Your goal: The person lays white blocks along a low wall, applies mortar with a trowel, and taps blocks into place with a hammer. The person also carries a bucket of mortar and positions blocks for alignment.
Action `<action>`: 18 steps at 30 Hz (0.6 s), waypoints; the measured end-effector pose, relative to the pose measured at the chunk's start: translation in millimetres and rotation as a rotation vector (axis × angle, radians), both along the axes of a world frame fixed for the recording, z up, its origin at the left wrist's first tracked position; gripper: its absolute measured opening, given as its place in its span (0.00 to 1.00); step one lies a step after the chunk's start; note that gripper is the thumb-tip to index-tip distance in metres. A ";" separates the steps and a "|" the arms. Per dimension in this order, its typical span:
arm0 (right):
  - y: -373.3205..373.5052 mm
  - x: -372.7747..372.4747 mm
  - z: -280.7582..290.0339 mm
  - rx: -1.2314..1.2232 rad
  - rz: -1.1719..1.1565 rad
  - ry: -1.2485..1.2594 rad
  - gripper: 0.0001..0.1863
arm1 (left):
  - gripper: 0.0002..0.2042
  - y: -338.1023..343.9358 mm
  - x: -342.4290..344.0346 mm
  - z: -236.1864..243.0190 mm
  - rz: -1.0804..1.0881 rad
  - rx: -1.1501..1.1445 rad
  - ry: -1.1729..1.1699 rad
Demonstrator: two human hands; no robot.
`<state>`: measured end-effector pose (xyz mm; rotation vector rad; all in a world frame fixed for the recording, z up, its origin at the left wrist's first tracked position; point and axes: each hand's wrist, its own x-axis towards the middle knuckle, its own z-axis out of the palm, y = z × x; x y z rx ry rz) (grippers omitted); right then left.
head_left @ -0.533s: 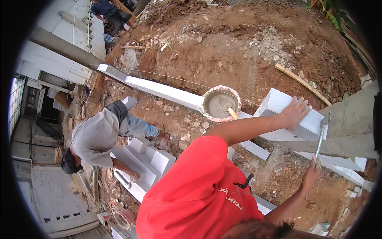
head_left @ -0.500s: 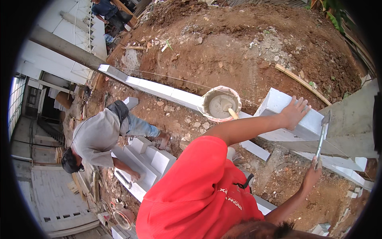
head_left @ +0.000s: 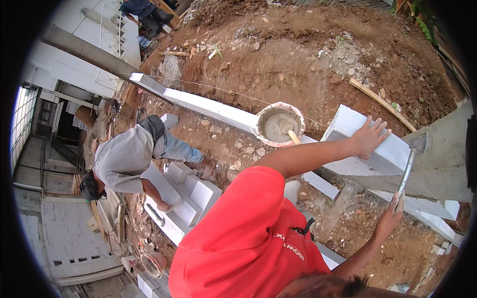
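My left hand [head_left: 369,139] lies with fingers spread on top of a large white building block [head_left: 348,119], at the end of the low wall. The block stands against a grey concrete face. In my right hand [head_left: 391,216] is a hatchet-like tool [head_left: 406,171] with a slim metal handle and a flat grey head. Its head is raised beside the block's right end, near the concrete, apart from the block as far as I can see. Left of my left forearm, a bucket [head_left: 258,130] of grey mortar holds a trowel [head_left: 293,136] with a wooden handle.
A string [head_left: 218,88] runs along the row of white blocks [head_left: 198,103]. At left a co-worker [head_left: 130,151] bends over stacked blocks [head_left: 171,226]. Another person [head_left: 144,12] is far back. A wooden strip [head_left: 382,103] lies on the dirt slope [head_left: 298,54].
The tool's head has swung up and away from the block's right end, its flat side now showing. My left hand stays on the block. The co-worker's hand has shifted on the blocks.
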<state>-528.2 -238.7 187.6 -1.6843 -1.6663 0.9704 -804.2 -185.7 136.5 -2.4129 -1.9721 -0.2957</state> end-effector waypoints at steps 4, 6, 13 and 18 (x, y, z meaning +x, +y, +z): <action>15.1 7.5 -15.5 -0.054 0.036 -0.152 0.35 | 0.59 -1.9 4.0 -0.8 -0.005 -0.016 -0.032; 20.0 8.1 -18.2 -0.100 0.017 -0.098 0.33 | 0.58 7.7 -5.3 1.1 -0.007 0.030 -0.010; -6.1 -29.8 -6.5 -0.169 -0.203 0.121 0.21 | 0.60 13.4 4.8 -9.8 -0.015 -0.001 -0.024; -26.8 -58.4 24.4 -0.050 -0.309 0.227 0.23 | 0.64 8.8 -5.5 10.5 -0.099 -0.022 -0.033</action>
